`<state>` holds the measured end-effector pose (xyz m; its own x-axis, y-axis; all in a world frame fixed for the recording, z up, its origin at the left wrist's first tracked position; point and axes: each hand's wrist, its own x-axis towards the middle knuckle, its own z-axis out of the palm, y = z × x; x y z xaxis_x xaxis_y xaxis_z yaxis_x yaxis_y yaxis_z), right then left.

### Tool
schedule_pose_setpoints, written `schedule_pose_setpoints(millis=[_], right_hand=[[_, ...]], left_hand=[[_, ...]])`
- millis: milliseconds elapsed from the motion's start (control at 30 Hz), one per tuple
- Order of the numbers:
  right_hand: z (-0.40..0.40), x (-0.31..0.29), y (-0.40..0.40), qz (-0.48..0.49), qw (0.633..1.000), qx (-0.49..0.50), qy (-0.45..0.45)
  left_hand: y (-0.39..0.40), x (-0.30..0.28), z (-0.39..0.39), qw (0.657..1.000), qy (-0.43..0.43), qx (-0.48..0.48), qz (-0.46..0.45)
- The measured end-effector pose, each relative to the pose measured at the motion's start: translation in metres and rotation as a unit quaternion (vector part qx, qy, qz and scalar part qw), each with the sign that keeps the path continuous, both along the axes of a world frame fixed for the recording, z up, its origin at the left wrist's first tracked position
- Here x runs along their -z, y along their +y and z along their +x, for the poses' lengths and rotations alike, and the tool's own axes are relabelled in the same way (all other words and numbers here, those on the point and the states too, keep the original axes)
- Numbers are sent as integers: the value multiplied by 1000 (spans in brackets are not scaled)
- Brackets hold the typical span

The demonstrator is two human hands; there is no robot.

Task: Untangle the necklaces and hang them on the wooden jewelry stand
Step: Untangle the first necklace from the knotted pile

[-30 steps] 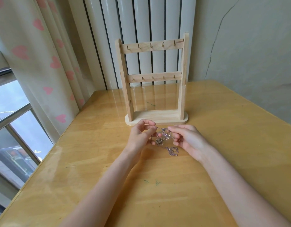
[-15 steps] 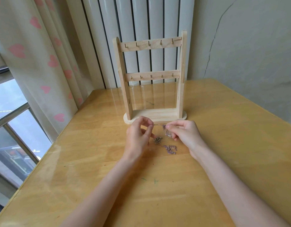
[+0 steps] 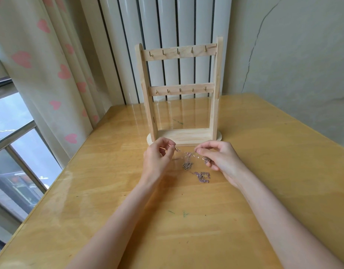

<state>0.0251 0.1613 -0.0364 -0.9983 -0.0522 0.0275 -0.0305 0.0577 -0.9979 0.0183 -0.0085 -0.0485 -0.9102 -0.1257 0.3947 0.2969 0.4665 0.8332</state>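
Wooden surface (image 3: pixel 109 191) holds my stand (image 3: pixel 179 90) close, hooks bare. My left hand (image 3: pixel 157 160) and right hand (image 3: pixel 219 160) each pinch the tangled necklaces (image 3: pixel 188 158), pulling gently apart so knots loosen; some chain rests below.

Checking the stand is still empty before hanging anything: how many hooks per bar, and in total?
Top bar hooks: 5
Lower bar hooks: 5
Total: 10, all bare; the tangled necklaces are pinched between the left hand and right hand.

You have no words, labels, brands or numbers to read here. The curtain (image 3: pixel 50 78) at your left carries only pink heart shapes.
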Motion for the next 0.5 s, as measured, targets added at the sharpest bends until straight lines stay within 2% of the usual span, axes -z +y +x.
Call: schedule_pose_setpoints(millis=[267,333,400,500], right_hand=[[1,0,2,-22,999,-23,-13],[0,0,2,-28,999,-25,-12],[1,-1,3,-24,999,-23,-7],[1,1,3,64,998,-14,21]], left_hand=[[7,6,2,990,-40,90,-99],[8,4,4,991,-47,101,-78],[8,0,5,992,-60,114,-5],[7,-2,6,984,-99,127,78]])
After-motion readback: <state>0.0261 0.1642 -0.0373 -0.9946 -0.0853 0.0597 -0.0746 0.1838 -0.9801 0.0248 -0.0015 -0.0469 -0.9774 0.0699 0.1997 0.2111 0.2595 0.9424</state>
